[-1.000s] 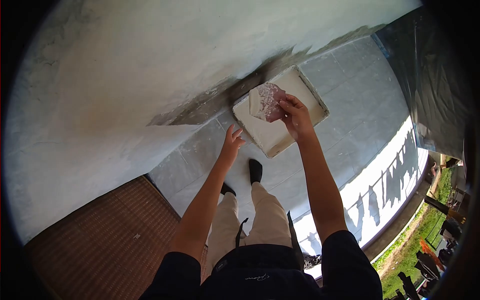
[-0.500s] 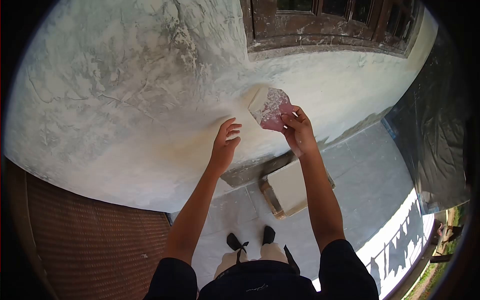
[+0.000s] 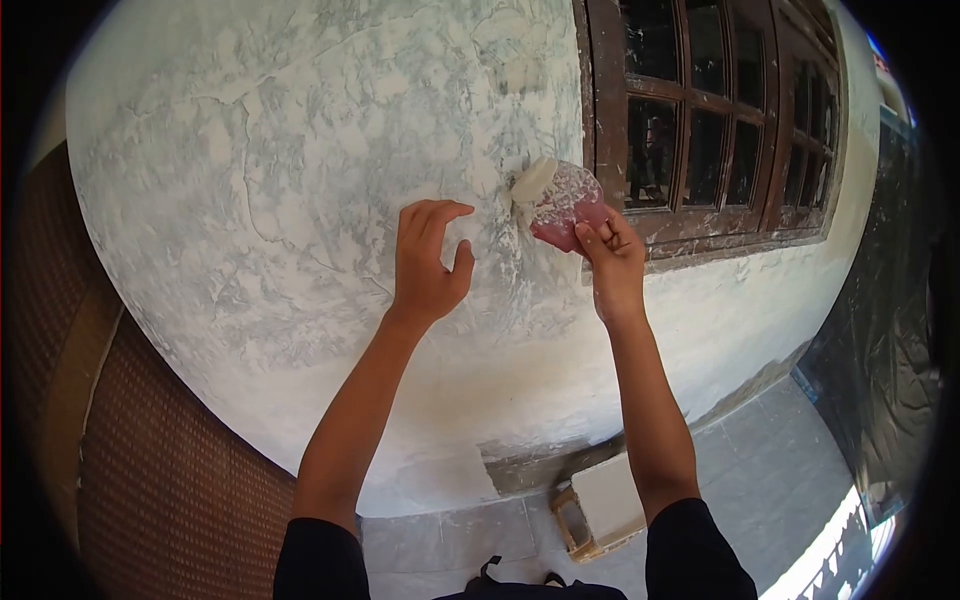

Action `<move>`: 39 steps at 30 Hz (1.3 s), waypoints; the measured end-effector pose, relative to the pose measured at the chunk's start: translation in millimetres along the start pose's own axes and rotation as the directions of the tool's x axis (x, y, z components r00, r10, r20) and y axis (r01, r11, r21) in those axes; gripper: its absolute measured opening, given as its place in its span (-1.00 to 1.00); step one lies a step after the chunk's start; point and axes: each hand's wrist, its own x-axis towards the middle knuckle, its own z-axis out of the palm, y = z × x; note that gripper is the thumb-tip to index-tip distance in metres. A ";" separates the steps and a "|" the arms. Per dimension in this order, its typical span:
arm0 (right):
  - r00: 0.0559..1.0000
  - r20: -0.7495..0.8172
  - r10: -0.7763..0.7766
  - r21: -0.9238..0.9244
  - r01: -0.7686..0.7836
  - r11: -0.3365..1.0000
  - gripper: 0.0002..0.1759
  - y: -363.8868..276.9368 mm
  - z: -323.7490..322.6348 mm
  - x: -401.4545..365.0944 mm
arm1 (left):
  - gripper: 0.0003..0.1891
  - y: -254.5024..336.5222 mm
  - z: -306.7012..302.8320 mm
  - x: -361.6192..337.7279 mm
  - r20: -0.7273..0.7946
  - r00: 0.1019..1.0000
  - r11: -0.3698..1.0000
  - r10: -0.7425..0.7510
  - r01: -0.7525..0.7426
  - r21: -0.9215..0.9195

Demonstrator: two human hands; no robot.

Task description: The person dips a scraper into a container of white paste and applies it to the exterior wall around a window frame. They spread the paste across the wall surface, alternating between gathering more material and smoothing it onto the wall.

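Observation:
A reddish flat putty spreader (image 3: 572,212) is pinched by its lower right edge between the thumb and fingers of my right hand (image 3: 618,262). Its face is smeared with white, and a thick lump of white putty (image 3: 535,182) sits along its left edge, right at the wall. My left hand (image 3: 430,262) is raised before the wall, empty, thumb apart from its loosely curved fingers. Around both hands the plastered wall (image 3: 330,150) is patchy grey and white, with raised streaks and cracks.
Right of the spreader is a brown wooden window (image 3: 690,110) with white spatters on its frame. Below, a box-like block with a pale top (image 3: 608,500) stands on the grey tiled floor (image 3: 740,480). Woven panels (image 3: 170,440) flank the left, dark sheeting (image 3: 880,300) the right.
The view has tilted up, showing more wall and window. My right hand has carried the spreader from the lower wall to beside the window frame; my left hand has risen too.

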 end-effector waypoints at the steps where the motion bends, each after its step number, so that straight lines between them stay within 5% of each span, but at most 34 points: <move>1: 0.997 -0.015 -0.076 -0.063 0.075 0.995 -0.61 -3.1 8.9 7.7 | -0.55 -4.0 -3.9 14.9 -0.017 0.997 0.995 0.074 -0.073 0.075; 6: 0.944 -0.021 -0.330 -0.217 0.318 0.923 -0.64 -17.9 46.4 32.9 | -0.50 -28.3 -17.6 84.4 -0.132 0.961 0.925 0.244 -0.190 0.330; 9: 0.813 -0.012 -0.583 -0.475 0.508 0.718 -0.69 -23.1 59.7 46.8 | -0.45 -42.9 -16.3 119.2 -0.217 0.921 0.876 0.324 -0.206 0.436; 19: 0.602 0.110 -0.791 -0.671 0.632 0.387 -0.65 -24.9 60.5 74.5 | -0.42 -54.4 -7.9 122.6 -0.246 0.881 0.843 0.404 -0.255 0.473; 21: 0.476 0.168 -0.864 -0.713 0.664 0.227 -0.62 -18.7 59.4 82.9 | -0.43 -53.6 -7.0 123.5 -0.240 0.889 0.842 0.390 -0.239 0.483; 30: 0.321 0.426 -0.846 -0.772 0.617 -0.154 -0.54 -3.8 47.1 99.6 | -0.46 -55.4 -7.9 122.9 -0.249 0.889 0.849 0.384 -0.234 0.474; 39: 0.347 0.629 -0.696 -0.718 0.603 -0.349 -0.61 22.4 44.9 92.6 | -0.48 -54.9 -7.0 123.0 -0.261 0.891 0.848 0.372 -0.212 0.486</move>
